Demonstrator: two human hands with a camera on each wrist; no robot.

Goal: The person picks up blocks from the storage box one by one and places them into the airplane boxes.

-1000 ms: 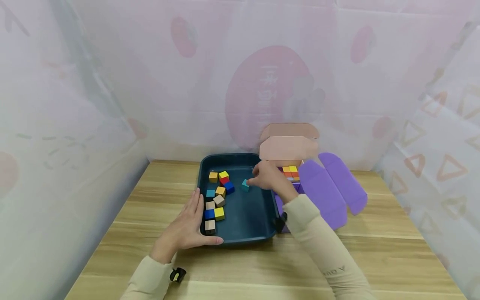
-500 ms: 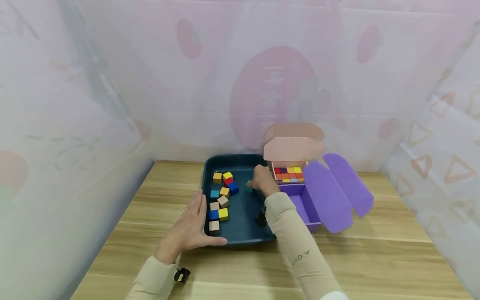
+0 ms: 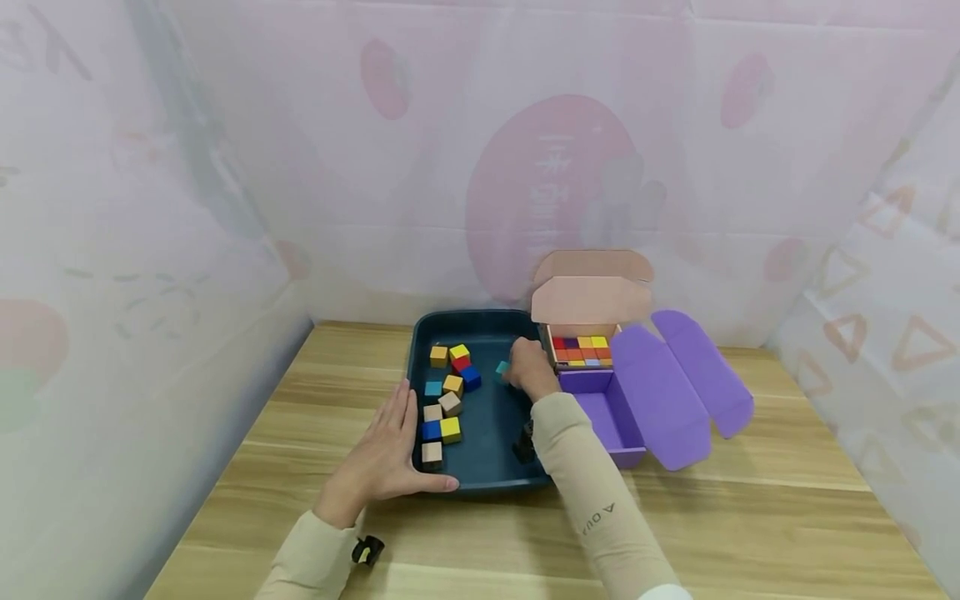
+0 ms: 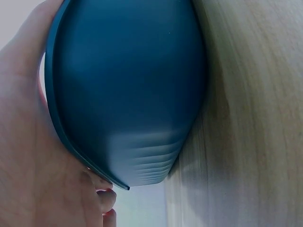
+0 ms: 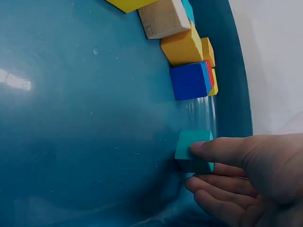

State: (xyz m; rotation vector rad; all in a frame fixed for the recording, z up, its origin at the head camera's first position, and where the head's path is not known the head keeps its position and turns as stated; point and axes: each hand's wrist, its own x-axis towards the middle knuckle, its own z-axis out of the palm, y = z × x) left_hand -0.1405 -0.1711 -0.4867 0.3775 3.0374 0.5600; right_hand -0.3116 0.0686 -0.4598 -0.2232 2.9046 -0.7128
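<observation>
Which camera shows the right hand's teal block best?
The right wrist view, because the teal block looks big there. The head view shows it small, partly behind the right hand; the left wrist view doesn't show it.

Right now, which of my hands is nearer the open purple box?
Right. Your right hand pinches a teal block inside the tray, just left of the purple box. Your left hand is farther away, against the tray's left edge.

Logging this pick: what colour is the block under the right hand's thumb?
That block is teal, clearest in the right wrist view.
</observation>
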